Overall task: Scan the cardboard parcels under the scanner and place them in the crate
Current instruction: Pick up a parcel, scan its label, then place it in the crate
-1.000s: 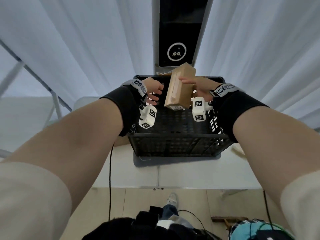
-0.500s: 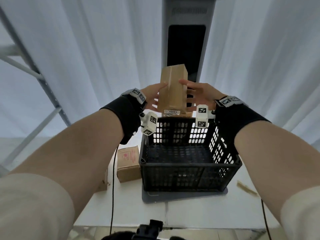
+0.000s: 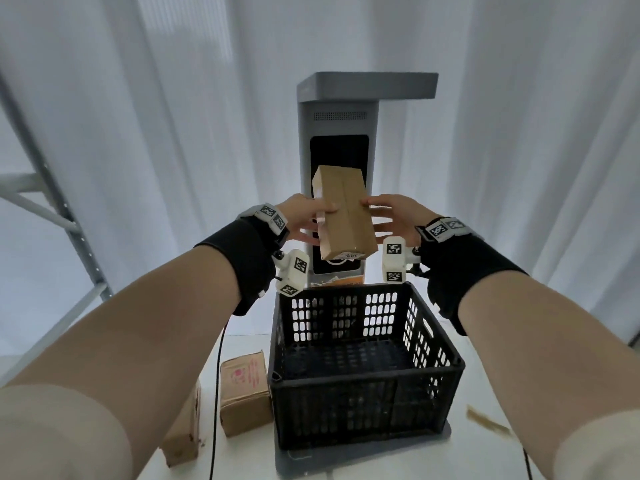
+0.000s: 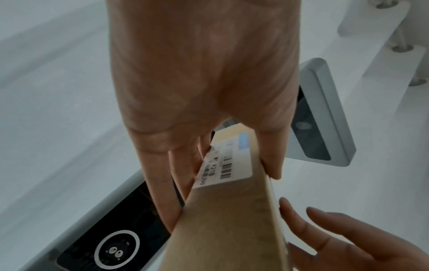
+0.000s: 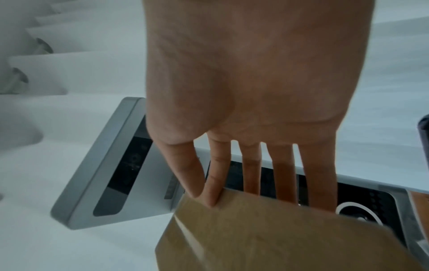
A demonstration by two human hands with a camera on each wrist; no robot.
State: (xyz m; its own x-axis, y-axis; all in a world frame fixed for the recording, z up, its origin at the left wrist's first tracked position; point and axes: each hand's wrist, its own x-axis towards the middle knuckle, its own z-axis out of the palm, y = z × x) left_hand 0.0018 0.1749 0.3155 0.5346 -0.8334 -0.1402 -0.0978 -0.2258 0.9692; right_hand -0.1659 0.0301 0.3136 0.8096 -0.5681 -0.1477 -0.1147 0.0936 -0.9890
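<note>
A long brown cardboard parcel [image 3: 346,213] is held up in front of the grey scanner's column [image 3: 334,126], below the scanner head [image 3: 370,85] and above the black crate [image 3: 363,410]. My left hand [image 3: 313,220] pinches its left side, thumb on the near face and fingers behind. The left wrist view shows a barcode label [image 4: 230,163] on the parcel [image 4: 220,229] between that thumb and those fingers. My right hand [image 3: 377,216] touches the right edge with straight, spread fingers [image 5: 250,165]; its thumb and forefinger tips meet the parcel [image 5: 267,238].
Two more cardboard parcels [image 3: 244,393] [image 3: 183,431] lie on the white table left of the crate, beside a black cable [image 3: 216,393]. The crate looks hollow inside. White curtains hang behind; a grey metal frame [image 3: 69,230] stands at the left.
The parcel has risen from over the crate's far rim to in front of the scanner column. My left hand, apart from it a second ago, now grips it.
</note>
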